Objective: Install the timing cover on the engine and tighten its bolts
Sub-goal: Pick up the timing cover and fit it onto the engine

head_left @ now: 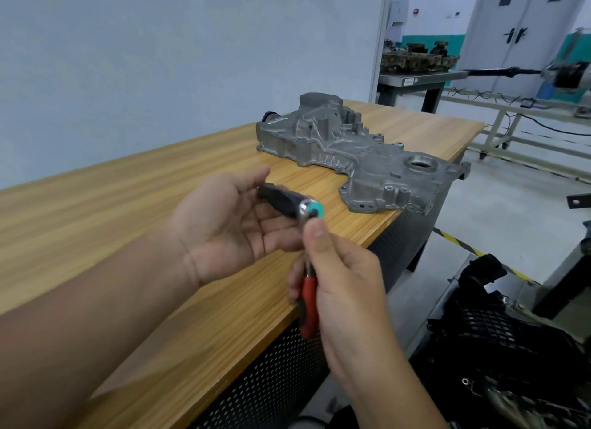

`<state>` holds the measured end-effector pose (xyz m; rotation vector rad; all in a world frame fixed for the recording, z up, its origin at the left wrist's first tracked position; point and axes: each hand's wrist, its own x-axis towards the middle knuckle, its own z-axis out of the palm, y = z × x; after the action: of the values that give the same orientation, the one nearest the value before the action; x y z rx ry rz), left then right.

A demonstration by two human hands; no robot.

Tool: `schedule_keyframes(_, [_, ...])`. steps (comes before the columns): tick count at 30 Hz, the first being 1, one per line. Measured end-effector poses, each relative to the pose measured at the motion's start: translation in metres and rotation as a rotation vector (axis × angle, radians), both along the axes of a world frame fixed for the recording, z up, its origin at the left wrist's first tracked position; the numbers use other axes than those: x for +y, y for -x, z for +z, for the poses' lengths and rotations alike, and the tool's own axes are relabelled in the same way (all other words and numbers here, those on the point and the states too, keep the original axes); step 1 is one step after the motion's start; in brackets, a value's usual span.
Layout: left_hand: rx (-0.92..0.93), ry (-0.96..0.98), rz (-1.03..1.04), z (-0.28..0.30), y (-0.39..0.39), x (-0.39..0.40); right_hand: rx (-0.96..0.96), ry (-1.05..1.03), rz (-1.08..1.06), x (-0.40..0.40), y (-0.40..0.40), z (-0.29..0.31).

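Note:
The grey cast timing cover lies flat on the wooden bench, near its far right corner. In front of it, my right hand grips a ratchet wrench by its red handle, thumb up by the chrome head with its teal disc. A black socket sticks out sideways from that head. My left hand is palm-up beside it, fingers curled round the black socket. Part of the engine, dark and greasy, shows at the lower right, below the bench.
The bench has a perforated dark metal front. A yellow-black floor stripe runs right of it. Behind stand a metal table with engine parts, white cabinets and a low frame with cables.

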<state>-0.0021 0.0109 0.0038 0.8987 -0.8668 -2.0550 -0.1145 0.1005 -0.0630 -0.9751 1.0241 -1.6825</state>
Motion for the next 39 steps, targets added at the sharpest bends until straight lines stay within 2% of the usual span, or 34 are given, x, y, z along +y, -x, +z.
schedule_keyframes(2, [-0.040,0.047,0.003,0.010,-0.008,-0.009,0.194,0.045,-0.055,-0.015,-0.013,0.021])
schedule_keyframes(5, [-0.175,0.148,0.212,0.024,-0.030,-0.036,0.526,0.092,-0.124,-0.039,-0.030,0.040])
schedule_keyframes(8, [-0.423,0.297,0.419,0.030,-0.071,-0.072,0.670,0.089,-0.254,-0.063,-0.014,0.048])
schedule_keyframes(11, [-0.791,0.361,0.512,0.009,-0.110,-0.099,0.858,-0.075,-0.571,-0.091,0.039,0.051])
schedule_keyframes(13, [-1.038,0.404,0.485,-0.013,-0.123,-0.110,1.050,-0.285,-0.796,-0.110,0.086,0.048])
schedule_keyframes(15, [-1.306,0.497,0.433,-0.030,-0.128,-0.117,1.174,-0.453,-0.911,-0.122,0.132,0.048])
schedule_keyframes(17, [-1.478,0.598,0.422,-0.038,-0.129,-0.124,1.280,-0.647,-0.857,-0.131,0.175,0.047])
schedule_keyframes(19, [-1.569,0.660,0.409,-0.043,-0.129,-0.128,1.308,-0.779,-0.685,-0.134,0.209,0.041])
schedule_keyframes(21, [-1.653,0.675,0.390,-0.048,-0.128,-0.130,1.167,-0.711,-0.527,-0.133,0.223,0.033])
schedule_keyframes(23, [-1.754,0.667,0.388,-0.050,-0.127,-0.128,1.072,-0.610,-0.524,-0.135,0.226,0.022])
schedule_keyframes(24, [-1.794,0.686,0.401,-0.049,-0.126,-0.125,1.100,-0.598,-0.546,-0.136,0.226,0.017])
schedule_keyframes(27, [-1.795,0.848,0.531,-0.034,-0.112,-0.110,1.254,-0.630,-0.638,-0.136,0.224,0.008])
schedule_keyframes(30, [-1.651,1.018,0.633,-0.025,-0.076,-0.095,1.449,-0.657,-0.720,-0.129,0.226,0.004])
schedule_keyframes(34, [-1.283,1.103,0.402,-0.012,0.019,-0.089,1.703,-0.553,-0.714,-0.107,0.226,0.007])
schedule_keyframes(36, [-1.118,1.032,0.281,-0.007,0.075,-0.093,1.770,-0.509,-0.708,-0.092,0.224,0.010])
schedule_keyframes(39, [-0.861,0.579,0.264,-0.006,0.147,-0.105,1.847,-0.502,-0.717,-0.065,0.216,0.012])
